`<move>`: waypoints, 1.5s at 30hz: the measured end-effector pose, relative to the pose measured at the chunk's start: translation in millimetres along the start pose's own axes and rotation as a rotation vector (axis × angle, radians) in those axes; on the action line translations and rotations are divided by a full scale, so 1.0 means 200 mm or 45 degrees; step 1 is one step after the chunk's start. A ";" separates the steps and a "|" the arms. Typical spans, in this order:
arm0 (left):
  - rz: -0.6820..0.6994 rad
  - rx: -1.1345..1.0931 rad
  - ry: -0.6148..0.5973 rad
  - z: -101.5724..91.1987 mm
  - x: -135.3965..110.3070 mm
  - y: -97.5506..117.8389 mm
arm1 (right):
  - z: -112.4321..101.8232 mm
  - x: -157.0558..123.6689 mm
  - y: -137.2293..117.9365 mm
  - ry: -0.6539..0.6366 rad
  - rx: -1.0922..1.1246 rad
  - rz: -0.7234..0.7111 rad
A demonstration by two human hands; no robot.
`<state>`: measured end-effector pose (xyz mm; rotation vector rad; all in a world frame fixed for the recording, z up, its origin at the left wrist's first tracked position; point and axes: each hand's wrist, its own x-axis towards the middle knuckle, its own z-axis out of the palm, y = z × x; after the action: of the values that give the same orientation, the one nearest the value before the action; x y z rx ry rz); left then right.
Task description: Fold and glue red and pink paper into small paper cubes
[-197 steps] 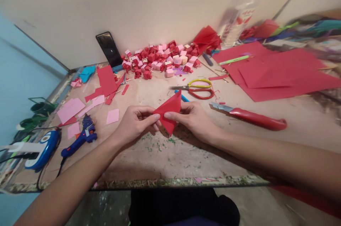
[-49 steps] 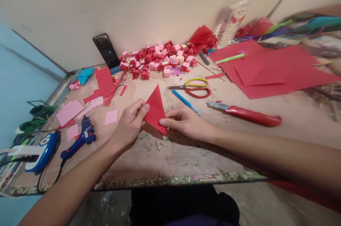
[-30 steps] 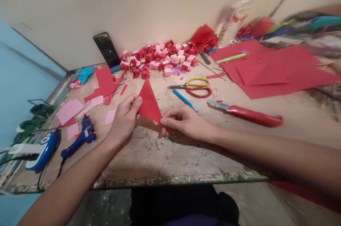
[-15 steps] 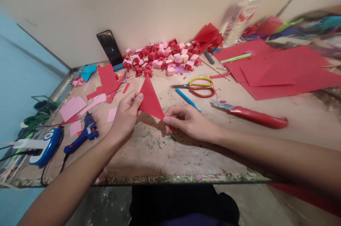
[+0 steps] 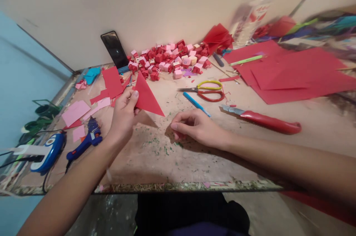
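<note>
My left hand [image 5: 122,115] pinches a red paper triangle [image 5: 146,97] by its left corner and holds it above the worktable [image 5: 172,162]. My right hand [image 5: 194,129] rests on the table just right of the triangle, fingers curled in, apart from the paper and holding nothing that I can see. A blue pen [image 5: 196,104] lies just beyond my right hand. Yellow-and-red scissors [image 5: 207,90] and a red utility knife [image 5: 264,122] lie further right.
A pile of small red and pink paper cubes [image 5: 169,62] sits at the back by the wall, beside a leaning phone [image 5: 114,49]. Red paper sheets [image 5: 289,73] cover the right side. A blue glue gun [image 5: 86,141] and pink scraps [image 5: 75,112] lie at the left.
My right hand has let go of the red triangle's lower corner and stayed on the table. My left hand has carried the triangle up and to the left.
</note>
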<state>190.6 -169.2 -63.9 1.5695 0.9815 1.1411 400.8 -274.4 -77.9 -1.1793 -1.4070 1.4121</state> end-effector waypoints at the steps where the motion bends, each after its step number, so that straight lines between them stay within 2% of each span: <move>1: 0.001 0.003 -0.002 0.00 0.00 0.00 | 0.00 0.00 0.00 0.030 0.016 0.016; 4: -0.025 0.000 -0.085 0.01 -0.01 -0.02 | 0.00 0.01 -0.01 0.101 0.051 0.044; 8: -0.070 -0.003 -0.195 0.03 -0.06 -0.05 | 0.00 0.01 0.00 0.077 0.036 0.009; 17: -0.041 0.025 -0.205 0.03 -0.07 -0.04 | 0.00 0.01 0.00 0.028 0.044 0.024; 21: 0.061 0.091 -0.091 0.03 -0.07 -0.01 | 0.00 0.01 0.00 0.233 0.030 0.027; 23: 0.067 0.127 -0.049 0.03 -0.07 0.00 | 0.00 0.01 0.00 0.348 0.053 0.005; 25: 0.063 0.139 -0.030 0.04 -0.07 0.01 | 0.00 0.01 0.01 0.394 0.094 -0.023; 28: 0.016 0.087 -0.090 0.05 -0.08 0.01 | 0.01 0.02 0.01 0.349 0.064 -0.070; 32: -0.218 -0.089 -0.308 0.05 -0.10 0.01 | 0.02 0.02 0.01 0.322 -0.033 -0.152; 37: -0.258 -0.257 -0.466 0.05 -0.12 0.03 | 0.01 0.02 0.04 0.291 -0.038 -0.179; 40: -0.253 -0.199 -0.493 0.05 -0.13 0.04 | 0.02 0.02 0.05 0.256 0.037 -0.180; 45: -0.191 -0.114 -0.438 0.05 -0.12 0.04 | 0.02 0.02 0.06 0.229 0.119 -0.165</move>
<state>195.7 -195.6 -63.6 1.5289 0.7916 0.7686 396.1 -271.5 -89.7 -1.1058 -1.2558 1.2362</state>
